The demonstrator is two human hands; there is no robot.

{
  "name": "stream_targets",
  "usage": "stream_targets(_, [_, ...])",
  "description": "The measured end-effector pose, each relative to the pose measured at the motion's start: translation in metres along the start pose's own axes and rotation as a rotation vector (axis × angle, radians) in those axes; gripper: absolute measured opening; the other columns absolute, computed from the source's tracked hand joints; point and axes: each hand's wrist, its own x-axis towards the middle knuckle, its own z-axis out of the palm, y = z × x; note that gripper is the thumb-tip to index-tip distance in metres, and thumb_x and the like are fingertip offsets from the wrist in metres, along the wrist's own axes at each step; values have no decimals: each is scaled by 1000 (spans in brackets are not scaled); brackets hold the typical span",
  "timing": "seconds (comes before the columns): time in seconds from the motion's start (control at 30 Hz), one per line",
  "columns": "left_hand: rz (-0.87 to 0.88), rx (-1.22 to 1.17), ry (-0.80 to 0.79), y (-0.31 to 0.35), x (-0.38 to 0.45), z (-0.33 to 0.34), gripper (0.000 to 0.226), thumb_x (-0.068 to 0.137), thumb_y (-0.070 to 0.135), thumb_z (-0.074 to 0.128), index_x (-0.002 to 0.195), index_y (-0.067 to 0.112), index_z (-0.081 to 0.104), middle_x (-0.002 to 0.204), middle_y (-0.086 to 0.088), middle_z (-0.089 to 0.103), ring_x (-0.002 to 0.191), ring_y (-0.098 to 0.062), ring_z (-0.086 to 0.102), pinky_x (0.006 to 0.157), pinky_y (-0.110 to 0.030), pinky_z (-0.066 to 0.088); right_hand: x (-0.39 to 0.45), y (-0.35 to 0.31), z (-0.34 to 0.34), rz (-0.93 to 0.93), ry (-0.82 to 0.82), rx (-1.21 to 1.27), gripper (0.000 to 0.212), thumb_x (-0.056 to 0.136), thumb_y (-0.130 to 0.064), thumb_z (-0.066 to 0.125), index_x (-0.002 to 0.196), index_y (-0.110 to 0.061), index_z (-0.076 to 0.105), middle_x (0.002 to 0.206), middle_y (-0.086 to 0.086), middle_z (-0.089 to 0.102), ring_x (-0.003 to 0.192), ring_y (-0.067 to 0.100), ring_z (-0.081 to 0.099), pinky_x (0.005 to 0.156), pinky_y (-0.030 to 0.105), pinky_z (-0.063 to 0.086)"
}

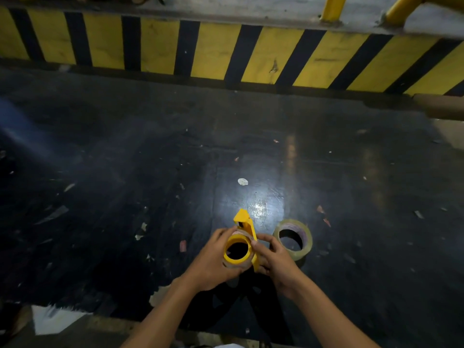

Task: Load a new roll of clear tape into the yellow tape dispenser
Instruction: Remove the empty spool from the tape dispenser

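Both hands hold the dispenser (244,237) above the dark desk (125,172). The left hand (213,262) is wrapped around a nearly spent roll (238,262) on the yellow hub, fingers closed on it. The right hand (273,257) grips the dispenser's frame. A clear tape roll (301,243) sits on the desk just beside the right hand.

Dark glossy floor (125,172) w/ litter scraps, yellow-black hazard-striped curb (213,49), yellow posts (332,7), light glare.
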Motion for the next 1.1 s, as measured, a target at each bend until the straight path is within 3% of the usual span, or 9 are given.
stream_targets(0.07, [1,-7,22,1,-1,-3,85,66,44,78,139,54,34,139,16,42,127,15,46,110,-23,45,-3,-4,-1,-7,-23,35,38,95,-24,66,129,-12,53,51,-10,63,43,1,56,45,18,45])
stream_targets(0.2, [1,-32,55,-1,-1,-7,94,70,32,85,150,35,35,143,14,42,124,25,39,115,-23,42,-7,-12,-3,-39,-45,78,39,95,-21,67,130,-12,54,54,-10,66,44,1,60,45,16,46])
stream_targets(0.3, [-8,-32,104,5,-1,-10,92,74,24,88,149,33,37,142,14,43,119,33,36,106,3,29,-10,-17,-1,-83,18,48,36,93,-20,70,127,-16,58,85,1,77,63,8,72,52,20,54])
stream_targets(0.33, [-16,-52,135,6,0,-13,90,73,22,90,147,35,39,142,14,45,121,31,39,104,3,31,-9,-16,-2,-104,61,45,37,92,-21,71,126,-18,58,100,8,77,76,15,75,59,24,57])
stream_targets(0.47, [-82,-146,263,9,-2,-22,95,64,48,87,148,34,45,144,16,46,133,4,50,109,-27,45,-8,-18,-8,-179,245,-10,38,90,-27,72,125,-23,58,118,11,68,105,27,71,93,46,59])
stream_targets(0.57, [-178,1,258,1,4,-25,109,59,65,75,154,28,36,144,12,41,132,-9,51,109,-37,48,-8,-22,-15,-231,332,-19,32,89,-28,73,119,-24,61,117,10,67,106,25,68,98,48,56])
stream_targets(0.67, [-300,152,202,-8,12,-24,109,68,60,76,158,22,28,151,0,37,136,-24,48,110,-49,48,-7,-23,-21,-240,353,-21,33,88,-29,74,119,-24,62,123,12,67,109,27,69,98,52,56])
stream_targets(0.77, [-364,225,197,-20,18,-19,102,80,49,79,160,17,24,156,-8,32,141,-32,42,112,-49,46,-10,-26,-25,-236,350,-2,33,90,-25,72,122,-22,62,120,8,67,110,28,68,98,54,56])
stream_targets(1.1, [-457,235,142,-46,23,-17,102,87,43,75,162,13,13,161,-15,25,143,-36,40,116,-45,42,-20,-29,-39,-214,355,90,24,90,-23,73,111,-31,64,121,3,69,111,33,70,87,50,60])
